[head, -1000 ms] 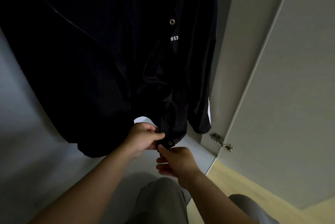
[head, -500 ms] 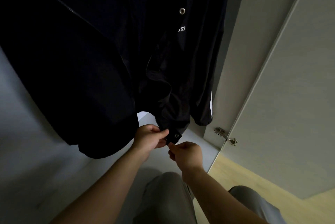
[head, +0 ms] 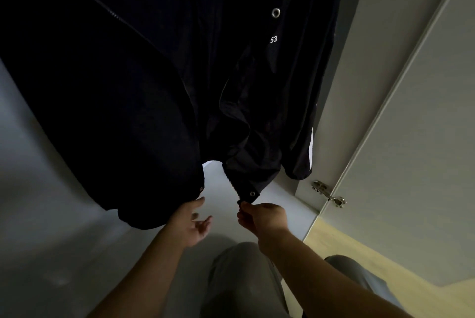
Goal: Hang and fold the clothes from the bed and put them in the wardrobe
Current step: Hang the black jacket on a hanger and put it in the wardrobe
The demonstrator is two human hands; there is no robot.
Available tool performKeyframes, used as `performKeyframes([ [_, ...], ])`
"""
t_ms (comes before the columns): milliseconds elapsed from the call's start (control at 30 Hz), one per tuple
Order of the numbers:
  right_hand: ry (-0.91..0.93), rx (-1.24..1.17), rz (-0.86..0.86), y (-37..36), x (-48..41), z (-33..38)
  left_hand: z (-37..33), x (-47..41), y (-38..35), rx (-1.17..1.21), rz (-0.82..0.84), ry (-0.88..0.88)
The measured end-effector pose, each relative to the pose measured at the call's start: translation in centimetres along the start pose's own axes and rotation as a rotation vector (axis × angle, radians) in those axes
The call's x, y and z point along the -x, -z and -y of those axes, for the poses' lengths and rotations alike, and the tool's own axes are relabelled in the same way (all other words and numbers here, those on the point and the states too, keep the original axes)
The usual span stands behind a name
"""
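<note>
Your R hand (head: 264, 217) pinches the jacket's bottom corner; L hand (head: 191, 223) is loose under the other panel.

The dark jacket (head: 154, 86) hangs inside the wardrobe (head: 359, 86), front unzipped at the bottom w/ a gap between the 2 panels. Your R arm reaches up from lower right, wrist bent, fingers (head: 244, 211) curled & clamped on the hem corner of the right panel, just below its metal snap (head: 252, 193) & the zip edge (head: 229, 176). Your L arm comes up from lower left, palm turned up & inward, fingers (head: 205, 220) apart & relaxed, holding nothing; the thumb tip sits right at the left panel's hem, can't tell if it touches. The open door (head: 424, 150) stands to the right, hinge (head: 330, 193) near the jacket's sleeve cuff (head: 298, 171).
</note>
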State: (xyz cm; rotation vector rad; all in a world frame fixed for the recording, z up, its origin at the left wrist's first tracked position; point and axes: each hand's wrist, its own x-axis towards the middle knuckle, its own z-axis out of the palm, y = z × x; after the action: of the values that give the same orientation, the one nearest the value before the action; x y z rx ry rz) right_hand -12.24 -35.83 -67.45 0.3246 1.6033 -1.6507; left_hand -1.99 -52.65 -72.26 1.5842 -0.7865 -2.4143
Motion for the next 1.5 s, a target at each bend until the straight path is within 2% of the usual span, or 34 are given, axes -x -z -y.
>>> performKeyframes([
  [100,-0.063,-0.043,0.024,-0.2,0.4,-0.1,0.2,-1.6,1.1,0.239,-0.014,-0.146],
  [200,-0.082,-0.031,0.037,-0.2,0.6,-0.2,0.4,-2.0,1.0,0.305,0.063,-0.23],
  [267,-0.086,-0.023,0.04,0.0,0.6,-0.2,1.0,-2.0,0.9,0.248,0.092,-0.224],
  [400,-0.058,-0.021,0.064,0.7,1.0,0.1,1.9,-1.1,0.5,0.145,0.045,-0.199],
  [467,-0.037,-0.049,0.081,1.1,1.4,0.2,1.9,-0.2,0.3,0.075,0.029,-0.267],
  [533,-0.028,-0.083,0.098,1.6,1.9,0.4,1.9,1.3,0.3,0.094,0.069,-0.319],
  [733,-0.019,-0.154,0.134,2.4,3.4,0.6,2.5,5.7,-1.0,-0.045,0.232,-0.39],
  [1167,0.065,-0.184,0.146,2.2,5.4,0.5,4.2,7.7,-4.6,-0.207,0.169,-0.677],
  [1500,0.091,-0.2,0.129,1.9,5.4,0.6,4.4,7.5,-4.6,-0.316,0.123,-0.743],
])
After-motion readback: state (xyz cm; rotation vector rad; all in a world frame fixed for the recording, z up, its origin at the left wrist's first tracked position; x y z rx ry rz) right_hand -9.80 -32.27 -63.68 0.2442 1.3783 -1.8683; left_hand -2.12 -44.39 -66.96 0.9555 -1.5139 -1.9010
